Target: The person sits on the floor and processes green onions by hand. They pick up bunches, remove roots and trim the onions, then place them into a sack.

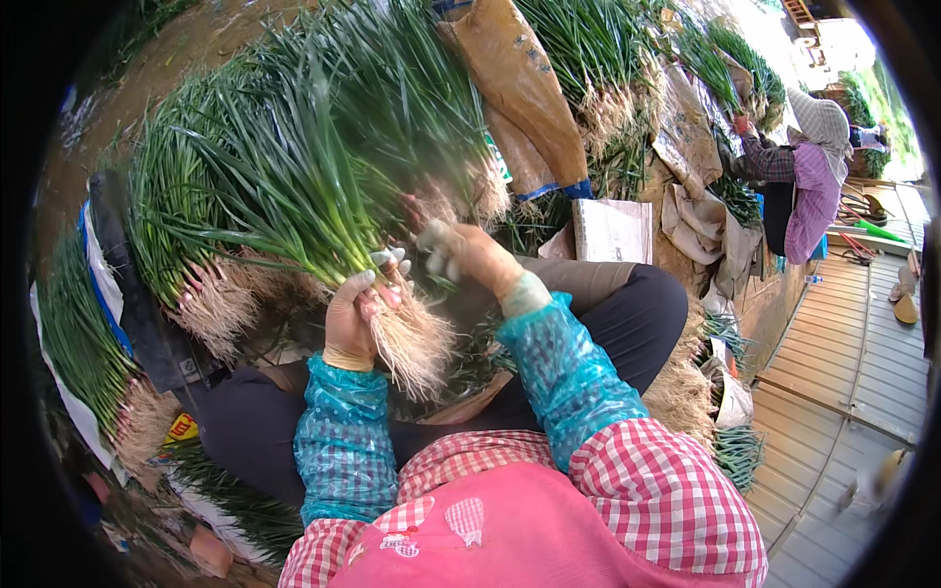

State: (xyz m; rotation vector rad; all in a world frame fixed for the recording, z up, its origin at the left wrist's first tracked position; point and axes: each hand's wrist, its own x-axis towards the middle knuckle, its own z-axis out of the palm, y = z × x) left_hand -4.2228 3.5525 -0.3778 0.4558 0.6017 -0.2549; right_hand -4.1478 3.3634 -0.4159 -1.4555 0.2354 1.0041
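Note:
My left hand [350, 323], in a pale glove, is closed round a bunch of green onions [338, 245] just above the roots. The green leaves fan out to the upper left, and the pale stringy roots [412, 343] hang down toward my lap. To the right of the bunch, close to its stems, is my right hand [475, 260], also gloved. Motion smears its fingers, so whether they hold anything does not show. Blue see-through sleeve covers [573, 363] wrap both my forearms.
More green onions [211, 304] lie heaped at the left and beyond my hands. A brown sack [515, 73] lies ahead, near a whitish box [613, 232]. At the right, another person [809, 186] in a checked hat holds a bunch, beside ribbed metal flooring [833, 343].

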